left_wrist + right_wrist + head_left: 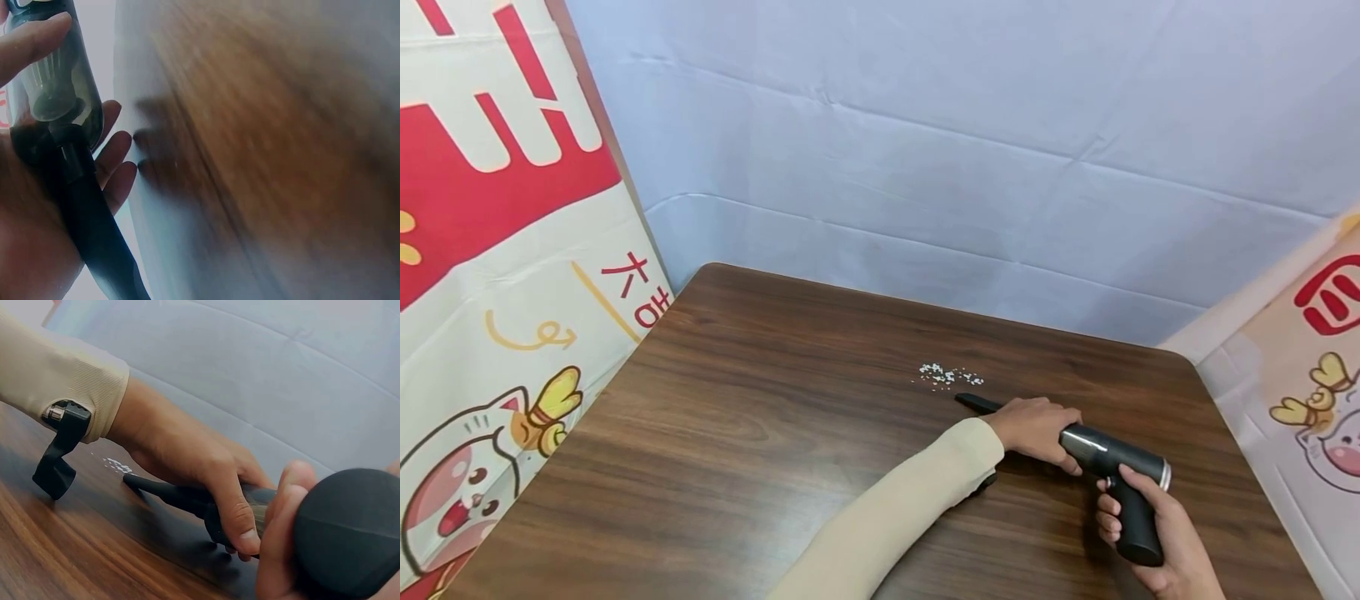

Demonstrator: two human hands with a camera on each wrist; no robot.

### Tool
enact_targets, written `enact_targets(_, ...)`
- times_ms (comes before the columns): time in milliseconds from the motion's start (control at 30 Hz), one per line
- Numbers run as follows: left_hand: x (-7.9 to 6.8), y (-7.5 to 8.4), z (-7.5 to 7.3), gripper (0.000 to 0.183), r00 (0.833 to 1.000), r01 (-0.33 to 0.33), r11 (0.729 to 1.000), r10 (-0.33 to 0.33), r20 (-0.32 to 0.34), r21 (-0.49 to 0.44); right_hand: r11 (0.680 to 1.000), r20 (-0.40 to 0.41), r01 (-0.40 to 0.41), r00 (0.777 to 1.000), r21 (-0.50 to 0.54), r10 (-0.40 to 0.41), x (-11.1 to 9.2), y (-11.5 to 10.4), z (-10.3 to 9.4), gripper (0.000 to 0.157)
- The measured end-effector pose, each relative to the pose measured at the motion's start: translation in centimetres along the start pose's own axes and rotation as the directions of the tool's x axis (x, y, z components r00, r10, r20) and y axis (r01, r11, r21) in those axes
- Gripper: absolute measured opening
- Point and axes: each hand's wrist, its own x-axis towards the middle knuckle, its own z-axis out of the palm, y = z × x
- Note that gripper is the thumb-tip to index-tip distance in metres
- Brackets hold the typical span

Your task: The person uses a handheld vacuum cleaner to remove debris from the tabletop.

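A black handheld vacuum cleaner is held low over the brown table by both hands. My right hand grips its handle, thumb near a button; the round handle base fills the right side of the right wrist view. Around the clear dust cup curls my left hand, thumb on one side and fingers on the other. A long narrow nozzle runs forward from the cup under that hand. Its tip points at a scatter of small white bits and stops just short of them.
The wood-grain table has rounded far corners. Pale sheeting hangs behind it. Printed cartoon panels stand at the left and right. A black strap piece sticks out from the left sleeve.
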Motion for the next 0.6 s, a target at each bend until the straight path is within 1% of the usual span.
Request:
enact_targets(233,0.0,-0.7,-0.1,0.048,1.000,0.002,1.000,-0.002,0.004,-0.002,1.000,-0.020,0.021,1.000,0.008,-0.021,0.7,0.3,0.2,0.047)
enact_targets(467,-0.1,-1.5,-0.5,0.048,1.000,0.009,1.000,-0.009,0.000,-0.008,0.995,-0.081,0.100,0.992,0.008,-0.099,1.3,0.8,0.6,0.032)
enact_targets(600,-0.2,-1.9,-0.6,0.048,1.000,0.002,1.000,-0.002,0.001,-0.010,0.992,-0.088,0.124,0.988,0.007,-0.123,1.7,1.0,0.8,0.029)
